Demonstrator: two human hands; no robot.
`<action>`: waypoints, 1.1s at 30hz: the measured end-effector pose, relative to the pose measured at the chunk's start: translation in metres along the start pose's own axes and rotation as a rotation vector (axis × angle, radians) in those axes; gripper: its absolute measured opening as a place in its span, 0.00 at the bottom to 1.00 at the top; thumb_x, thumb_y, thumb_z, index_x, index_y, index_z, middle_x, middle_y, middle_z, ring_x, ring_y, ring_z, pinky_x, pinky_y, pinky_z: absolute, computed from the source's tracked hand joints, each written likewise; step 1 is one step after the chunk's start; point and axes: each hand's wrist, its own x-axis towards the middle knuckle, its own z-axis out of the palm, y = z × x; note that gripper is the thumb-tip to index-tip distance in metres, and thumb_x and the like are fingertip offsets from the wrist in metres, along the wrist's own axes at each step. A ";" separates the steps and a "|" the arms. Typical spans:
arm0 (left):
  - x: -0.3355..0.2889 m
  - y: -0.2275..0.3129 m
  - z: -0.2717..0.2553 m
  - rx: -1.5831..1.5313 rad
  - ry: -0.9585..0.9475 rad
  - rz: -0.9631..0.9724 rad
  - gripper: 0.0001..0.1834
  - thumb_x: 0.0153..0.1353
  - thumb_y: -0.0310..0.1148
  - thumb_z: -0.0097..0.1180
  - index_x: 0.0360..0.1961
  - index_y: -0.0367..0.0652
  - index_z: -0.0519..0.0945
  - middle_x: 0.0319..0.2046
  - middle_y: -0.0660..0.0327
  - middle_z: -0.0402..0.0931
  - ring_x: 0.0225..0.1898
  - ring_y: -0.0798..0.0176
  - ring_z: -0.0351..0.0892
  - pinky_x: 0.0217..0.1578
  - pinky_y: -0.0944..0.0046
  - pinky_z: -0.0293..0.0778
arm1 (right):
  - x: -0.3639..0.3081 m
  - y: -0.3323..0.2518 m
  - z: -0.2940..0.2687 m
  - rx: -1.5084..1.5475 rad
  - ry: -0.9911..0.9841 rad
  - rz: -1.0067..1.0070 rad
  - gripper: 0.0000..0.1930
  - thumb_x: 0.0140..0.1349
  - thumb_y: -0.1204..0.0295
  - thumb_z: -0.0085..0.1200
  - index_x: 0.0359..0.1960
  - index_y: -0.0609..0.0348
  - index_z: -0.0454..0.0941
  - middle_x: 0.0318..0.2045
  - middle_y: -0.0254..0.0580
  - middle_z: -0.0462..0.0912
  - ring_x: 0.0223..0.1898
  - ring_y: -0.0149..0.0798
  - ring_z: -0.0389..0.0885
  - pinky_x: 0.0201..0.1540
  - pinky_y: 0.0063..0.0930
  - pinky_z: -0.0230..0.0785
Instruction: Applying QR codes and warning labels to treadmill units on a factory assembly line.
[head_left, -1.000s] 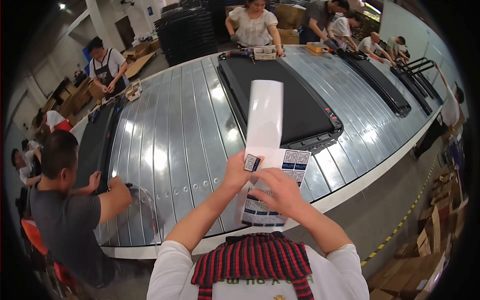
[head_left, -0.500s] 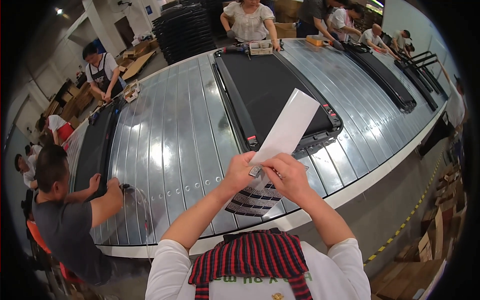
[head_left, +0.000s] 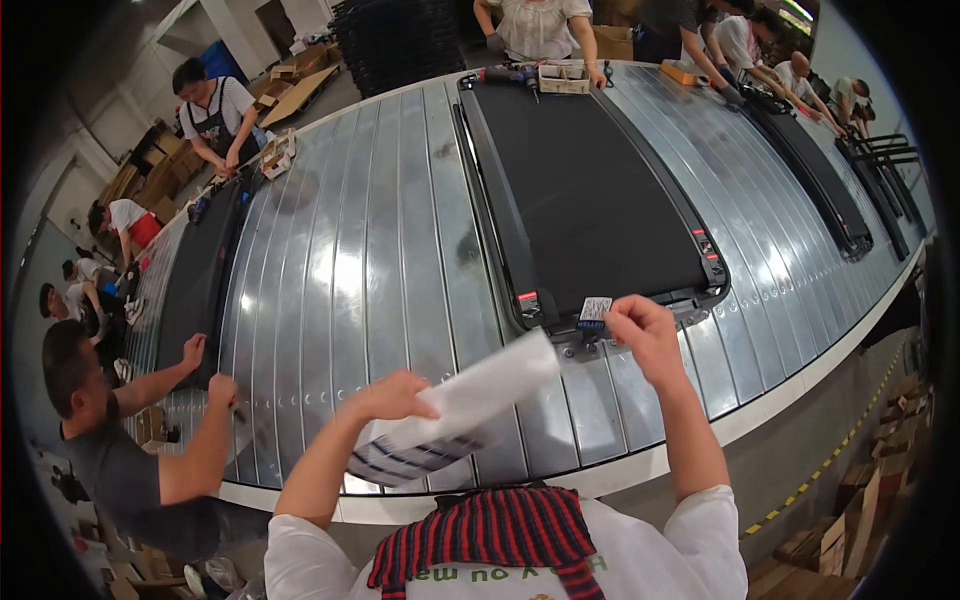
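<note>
My left hand is closed on a sheet of labels, its white backing curling to the right and rows of dark printed labels on its lower part. Between the fingertips of my right hand is a single label, white and patterned above with a dark lower band. That label is over the near end of a black treadmill deck; whether it touches the deck I cannot tell. The deck lies flat in front of me, with a wide black belt and red-marked corners.
Beneath the deck is a slatted metal conveyor with a pale rim. Another black deck lies at left, where a person in dark grey works. A parts tray and power drill are at the far end.
My hands have moved apart. The right has peeled one label off and brought it forward to the deck's near end; the left has swung the label sheet down and left.
</note>
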 end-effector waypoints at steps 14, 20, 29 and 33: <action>0.138 -0.040 0.027 0.776 0.265 0.369 0.04 0.49 0.28 0.50 0.26 0.48 0.77 0.27 0.61 0.76 0.36 0.57 0.77 0.35 0.57 0.69 | 0.169 0.139 0.048 -0.038 -0.271 0.654 0.05 0.56 0.74 0.54 0.27 0.63 0.75 0.14 0.32 0.70 0.12 0.22 0.62 0.12 0.18 0.49; 0.160 -0.037 0.019 0.779 0.299 0.394 0.05 0.46 0.23 0.51 0.25 0.46 0.74 0.31 0.62 0.73 0.37 0.57 0.76 0.42 0.57 0.68 | 0.185 0.153 0.065 -0.068 -0.316 0.678 0.05 0.56 0.74 0.54 0.27 0.64 0.75 0.11 0.31 0.68 0.10 0.21 0.59 0.11 0.17 0.45; 0.169 -0.031 0.006 0.774 0.291 0.382 0.06 0.45 0.22 0.51 0.25 0.46 0.74 0.32 0.62 0.72 0.38 0.58 0.76 0.40 0.58 0.67 | 0.191 0.161 0.067 -0.072 -0.278 0.728 0.05 0.56 0.74 0.55 0.27 0.63 0.75 0.11 0.31 0.68 0.09 0.21 0.57 0.11 0.18 0.43; 0.172 -0.025 -0.001 0.762 0.310 0.395 0.05 0.46 0.22 0.50 0.24 0.45 0.73 0.32 0.61 0.72 0.37 0.58 0.76 0.38 0.58 0.67 | 0.191 0.164 0.067 -0.076 -0.279 0.724 0.05 0.56 0.74 0.54 0.26 0.63 0.75 0.11 0.31 0.67 0.09 0.21 0.57 0.10 0.19 0.43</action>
